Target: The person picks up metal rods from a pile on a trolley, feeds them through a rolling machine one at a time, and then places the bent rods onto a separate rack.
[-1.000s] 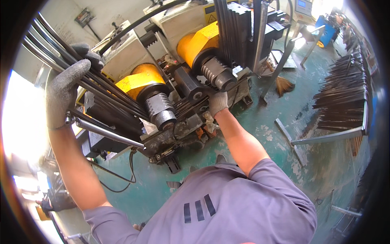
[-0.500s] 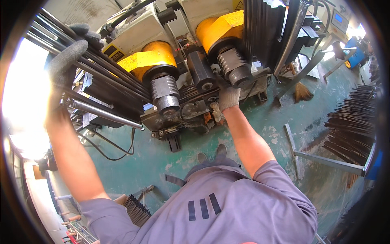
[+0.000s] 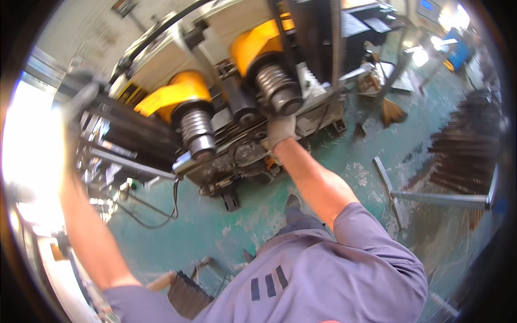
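My left hand [image 3: 81, 105], in a grey glove, is raised at the upper left against a bundle of dark, long metal rods [image 3: 126, 116]. Motion smears its fingers, so their grip is unclear. My right hand [image 3: 281, 129], in a pale glove, reaches in at the front of the machine, just below the right ridged roller [image 3: 277, 89]. Its fingers are hidden behind the roller and the machine's edge. To the left is a second ridged roller [image 3: 197, 132] under a yellow housing [image 3: 180, 91]. A dark cylindrical part [image 3: 240, 105] sits between the two rollers.
A black cable [image 3: 156, 222] loops over the green floor. At the right, a broom head [image 3: 393, 113] lies near the machine, and a big heap of thin dark rods [image 3: 466, 145] rests by a metal frame [image 3: 439, 198]. Another rod bundle [image 3: 188, 295] is at lower left.
The machine now appears farther left in view, and much of the upper left is blurred. My left hand appears slightly lower beside the rods. My right hand stays by the right roller.
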`<action>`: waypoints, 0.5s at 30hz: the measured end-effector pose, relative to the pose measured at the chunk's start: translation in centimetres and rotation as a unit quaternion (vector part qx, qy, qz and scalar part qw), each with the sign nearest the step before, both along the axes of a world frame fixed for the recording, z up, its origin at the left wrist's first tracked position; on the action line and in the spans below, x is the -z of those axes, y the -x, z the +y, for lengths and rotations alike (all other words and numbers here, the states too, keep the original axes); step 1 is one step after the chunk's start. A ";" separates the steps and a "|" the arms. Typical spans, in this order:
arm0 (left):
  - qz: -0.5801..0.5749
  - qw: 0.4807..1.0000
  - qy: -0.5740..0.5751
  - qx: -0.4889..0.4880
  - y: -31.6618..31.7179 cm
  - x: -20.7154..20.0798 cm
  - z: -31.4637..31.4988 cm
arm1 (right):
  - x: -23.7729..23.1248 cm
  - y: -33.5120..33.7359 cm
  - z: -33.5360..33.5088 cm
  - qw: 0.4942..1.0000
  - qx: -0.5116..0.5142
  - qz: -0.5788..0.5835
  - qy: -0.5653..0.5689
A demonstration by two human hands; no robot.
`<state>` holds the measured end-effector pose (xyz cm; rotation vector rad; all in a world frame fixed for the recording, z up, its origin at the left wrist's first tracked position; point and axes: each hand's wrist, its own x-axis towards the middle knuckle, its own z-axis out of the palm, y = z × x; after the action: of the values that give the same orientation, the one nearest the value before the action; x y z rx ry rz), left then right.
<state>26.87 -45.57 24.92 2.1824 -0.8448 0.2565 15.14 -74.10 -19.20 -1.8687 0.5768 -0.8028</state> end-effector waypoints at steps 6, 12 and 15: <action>-0.060 0.996 0.004 -0.066 12.8 1.7 4.4 | -7.5 12.0 1.7 0.874 -0.001 -0.219 -0.434; 0.133 0.956 0.249 0.073 27.7 12.4 2.1 | -4.4 33.6 -4.5 0.839 0.136 -0.247 -0.464; 0.191 0.937 0.288 0.045 32.6 19.5 -1.3 | 1.5 47.9 -10.2 0.898 0.332 -0.112 -0.266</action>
<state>-5.69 -46.82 5.45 1.5675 -0.5552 0.0195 -32.78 -84.31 -20.66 -1.0478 1.1812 -1.1371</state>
